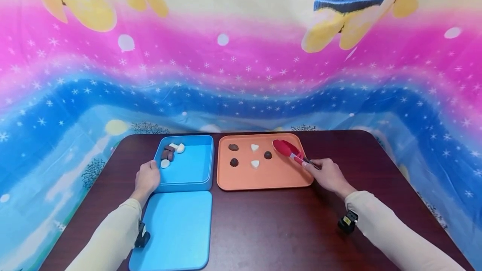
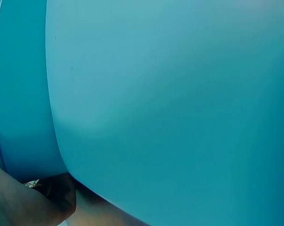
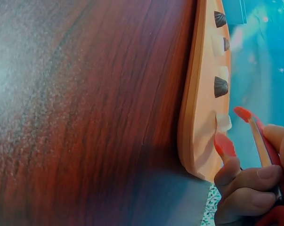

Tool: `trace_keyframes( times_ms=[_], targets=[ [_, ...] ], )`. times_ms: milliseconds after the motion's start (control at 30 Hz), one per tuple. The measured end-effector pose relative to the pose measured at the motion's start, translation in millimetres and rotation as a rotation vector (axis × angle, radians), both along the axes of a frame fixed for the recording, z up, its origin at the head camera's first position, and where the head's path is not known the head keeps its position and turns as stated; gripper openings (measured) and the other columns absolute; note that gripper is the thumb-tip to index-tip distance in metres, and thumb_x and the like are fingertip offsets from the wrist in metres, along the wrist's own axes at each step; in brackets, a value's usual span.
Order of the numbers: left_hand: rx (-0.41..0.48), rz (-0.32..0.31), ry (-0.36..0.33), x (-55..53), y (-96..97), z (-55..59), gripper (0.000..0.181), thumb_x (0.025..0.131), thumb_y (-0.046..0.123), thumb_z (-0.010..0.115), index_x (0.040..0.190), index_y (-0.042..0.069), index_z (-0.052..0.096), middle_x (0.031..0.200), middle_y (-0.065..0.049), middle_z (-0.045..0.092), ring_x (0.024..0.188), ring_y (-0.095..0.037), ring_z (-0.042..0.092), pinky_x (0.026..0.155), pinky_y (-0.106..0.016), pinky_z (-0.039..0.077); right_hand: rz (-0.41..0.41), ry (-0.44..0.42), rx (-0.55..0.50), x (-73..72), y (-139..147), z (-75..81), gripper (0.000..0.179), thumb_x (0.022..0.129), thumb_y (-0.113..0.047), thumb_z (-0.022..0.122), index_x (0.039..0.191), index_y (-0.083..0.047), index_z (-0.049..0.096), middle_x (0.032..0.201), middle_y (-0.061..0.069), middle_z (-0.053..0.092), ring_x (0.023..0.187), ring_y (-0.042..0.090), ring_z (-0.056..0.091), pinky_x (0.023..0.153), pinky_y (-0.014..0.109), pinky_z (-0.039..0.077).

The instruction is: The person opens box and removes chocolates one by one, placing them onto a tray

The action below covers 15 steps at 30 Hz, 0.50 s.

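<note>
My right hand (image 1: pixel 331 175) grips red-tipped tongs (image 1: pixel 288 149) over the right side of an orange tray (image 1: pixel 241 181). In the right wrist view, the tong tips (image 3: pixel 224 144) stand apart, close to a white chocolate (image 3: pixel 223 122). Dark chocolates (image 1: pixel 234 162) and white heart-shaped chocolates (image 1: pixel 255 164) lie spaced out on the tray. My left hand (image 1: pixel 148 177) holds the left side of a blue box (image 1: pixel 184 187), thumb at its rim. Inside, several brown and white chocolates (image 1: pixel 167 154) cluster toward the left. The left wrist view is mostly filled by blue plastic (image 2: pixel 170 103).
A flat blue lid (image 1: pixel 175 229) lies in front of the box, under my left forearm. The dark wooden table (image 1: pixel 271 229) carries everything. Behind its far edge hangs a colourful printed cloth (image 1: pixel 241 70).
</note>
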<state>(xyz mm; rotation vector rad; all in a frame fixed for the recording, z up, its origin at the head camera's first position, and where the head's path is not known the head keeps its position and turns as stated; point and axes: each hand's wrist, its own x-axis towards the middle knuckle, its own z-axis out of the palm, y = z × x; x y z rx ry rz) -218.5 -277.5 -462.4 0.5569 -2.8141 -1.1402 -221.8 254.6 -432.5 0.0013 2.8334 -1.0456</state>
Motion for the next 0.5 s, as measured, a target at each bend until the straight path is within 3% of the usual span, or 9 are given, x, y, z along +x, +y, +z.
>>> trace_keyframes(
  times_ms=[133, 500],
  targets=[
    [0.003, 0.002, 0.006, -0.6, 0.0, 1.5, 0.048, 0.111, 0.036, 0.016, 0.084, 0.006, 0.041, 0.073, -0.007, 0.033, 0.067, -0.024, 0.043, 0.073, -0.040, 0.036, -0.007, 0.021, 0.009, -2.0, 0, 0.6, 0.071, 0.100, -0.054, 0.057, 0.143, 0.002, 0.053, 0.065, 0.002, 0.043, 0.054, 0.019, 0.043, 0.048, 0.028, 0.037],
    [0.005, 0.008, 0.006, 1.6, -0.3, -1.1, 0.048, 0.111, 0.036, 0.016, 0.082, 0.007, 0.041, 0.072, -0.006, 0.033, 0.066, -0.023, 0.042, 0.071, -0.039, 0.035, -0.024, 0.049, 0.011, 1.3, -11, 8.5, 0.076, 0.091, -0.069, 0.058, 0.129, -0.003, 0.061, 0.076, 0.007, 0.053, 0.063, 0.020, 0.049, 0.055, 0.030, 0.039]
  ],
)
